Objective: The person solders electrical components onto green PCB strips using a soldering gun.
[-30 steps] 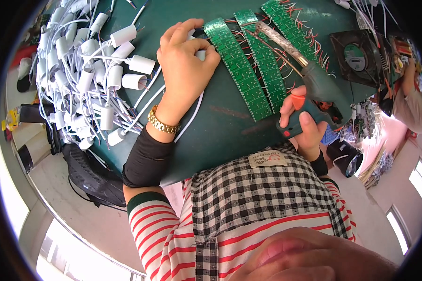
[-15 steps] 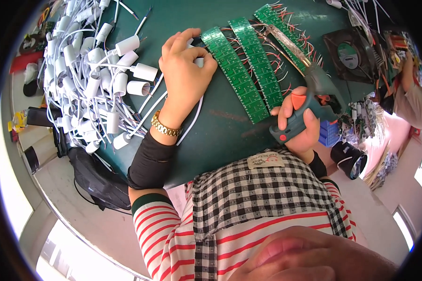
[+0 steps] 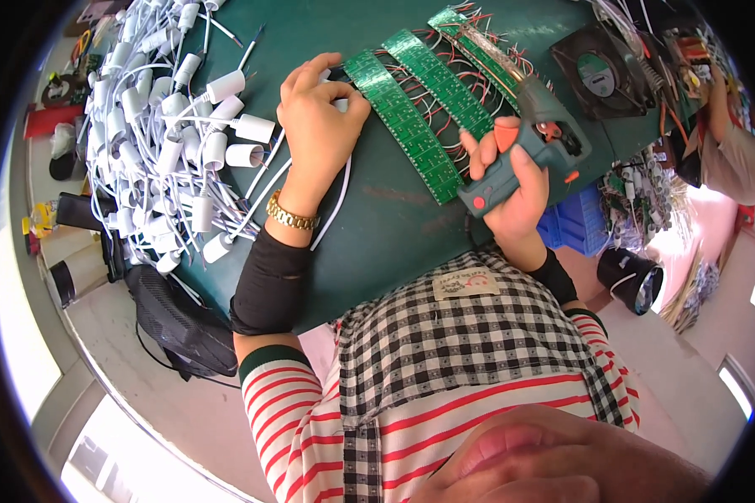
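Note:
My left hand (image 3: 320, 138) is closed, its fingers curled round the end of a white cable (image 3: 337, 210). A white piece shows between the fingers; the rest is hidden. It rests beside the upper end of the nearest green circuit board strip (image 3: 407, 126). My right hand (image 3: 520, 201) grips the teal handle of a soldering gun (image 3: 554, 138) with an orange trigger. The gun's long metal front lies over the third board strip (image 3: 446, 18); I cannot tell whether it touches. Between these two lies another board strip (image 3: 439, 81), with red and white wires around it.
At left lies a heap of white lamp sockets (image 3: 172, 155) with cables. A black square fan (image 3: 600, 74) stands at the right of the green table (image 3: 377, 218). Below the right edge are a blue bin (image 3: 579, 222) and a black bucket (image 3: 629, 281). Another person's arm (image 3: 730, 151) shows far right.
The whole view has shifted a little, so the boards and fan appear further left. The soldering gun has moved forward, its front now over the third strip. My left hand keeps its grip.

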`<control>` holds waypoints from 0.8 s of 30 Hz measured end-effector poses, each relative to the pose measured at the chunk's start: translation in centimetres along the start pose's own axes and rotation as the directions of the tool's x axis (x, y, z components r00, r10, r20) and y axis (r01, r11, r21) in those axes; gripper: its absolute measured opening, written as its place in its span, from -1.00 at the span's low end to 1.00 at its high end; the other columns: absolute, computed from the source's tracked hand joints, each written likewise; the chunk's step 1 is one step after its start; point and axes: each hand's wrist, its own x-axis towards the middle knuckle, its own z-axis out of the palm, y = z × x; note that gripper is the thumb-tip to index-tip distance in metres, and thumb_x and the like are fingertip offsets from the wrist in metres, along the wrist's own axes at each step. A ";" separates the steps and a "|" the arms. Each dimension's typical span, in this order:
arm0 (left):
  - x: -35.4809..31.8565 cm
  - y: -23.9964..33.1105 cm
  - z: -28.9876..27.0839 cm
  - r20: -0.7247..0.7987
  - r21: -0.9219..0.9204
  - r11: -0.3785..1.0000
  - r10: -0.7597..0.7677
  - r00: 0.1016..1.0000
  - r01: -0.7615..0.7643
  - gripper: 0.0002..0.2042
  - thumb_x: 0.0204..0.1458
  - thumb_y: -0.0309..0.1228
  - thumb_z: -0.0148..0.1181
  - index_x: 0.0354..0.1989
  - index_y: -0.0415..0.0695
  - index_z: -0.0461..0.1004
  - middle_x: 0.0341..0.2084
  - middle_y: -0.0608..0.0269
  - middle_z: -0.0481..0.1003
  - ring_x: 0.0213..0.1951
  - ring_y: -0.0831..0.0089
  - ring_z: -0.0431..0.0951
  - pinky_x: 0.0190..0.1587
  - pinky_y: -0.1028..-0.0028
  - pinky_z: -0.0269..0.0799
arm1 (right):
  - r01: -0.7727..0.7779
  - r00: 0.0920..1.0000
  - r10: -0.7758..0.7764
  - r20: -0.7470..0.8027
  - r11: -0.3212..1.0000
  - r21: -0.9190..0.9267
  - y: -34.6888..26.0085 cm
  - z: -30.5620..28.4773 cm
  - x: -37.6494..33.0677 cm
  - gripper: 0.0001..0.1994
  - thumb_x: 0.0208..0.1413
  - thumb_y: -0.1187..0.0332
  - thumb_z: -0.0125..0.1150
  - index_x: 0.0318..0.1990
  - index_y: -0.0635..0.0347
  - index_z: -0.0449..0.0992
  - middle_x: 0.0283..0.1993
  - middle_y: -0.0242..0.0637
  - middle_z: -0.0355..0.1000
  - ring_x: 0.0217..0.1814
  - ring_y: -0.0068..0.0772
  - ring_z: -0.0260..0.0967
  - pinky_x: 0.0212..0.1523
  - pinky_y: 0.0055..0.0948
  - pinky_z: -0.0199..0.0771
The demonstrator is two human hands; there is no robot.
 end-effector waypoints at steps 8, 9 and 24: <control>0.0 0.1 0.0 0.030 0.057 0.998 0.003 1.000 -0.004 -0.90 -0.20 -0.45 0.20 -0.55 -0.21 0.58 -0.02 0.21 0.48 0.03 0.14 0.38 0.05 0.30 0.32 | -0.049 0.998 0.052 -0.025 0.994 0.097 -0.2 0.4 -0.4 -0.66 0.19 0.27 -0.15 0.04 0.25 0.26 -0.40 -0.31 0.23 -0.44 -0.47 0.22 0.27 -0.04 0.11; 0.0 0.1 0.0 0.032 0.055 0.998 0.005 0.999 -0.007 -0.90 -0.20 -0.45 0.19 -0.55 -0.22 0.58 -0.02 0.21 0.48 0.03 0.13 0.38 0.06 0.29 0.31 | -0.046 0.998 0.048 -0.026 0.994 0.101 0.0 0.8 -0.5 -0.66 0.19 0.27 -0.15 0.04 0.25 0.26 -0.40 -0.31 0.23 -0.44 -0.47 0.22 0.27 -0.04 0.11; -3.7 3.9 -4.1 0.265 0.319 0.915 0.164 0.950 -0.247 -0.54 -0.21 -0.48 0.24 -0.06 -0.23 0.30 -0.22 0.00 0.36 -0.24 0.11 0.50 -0.31 0.29 0.43 | -0.029 0.999 0.036 -0.020 0.965 0.259 2.8 2.1 -1.4 -0.72 0.16 0.26 -0.04 -0.03 0.20 0.32 -0.42 -0.28 0.27 -0.42 -0.31 0.32 0.20 -0.09 0.11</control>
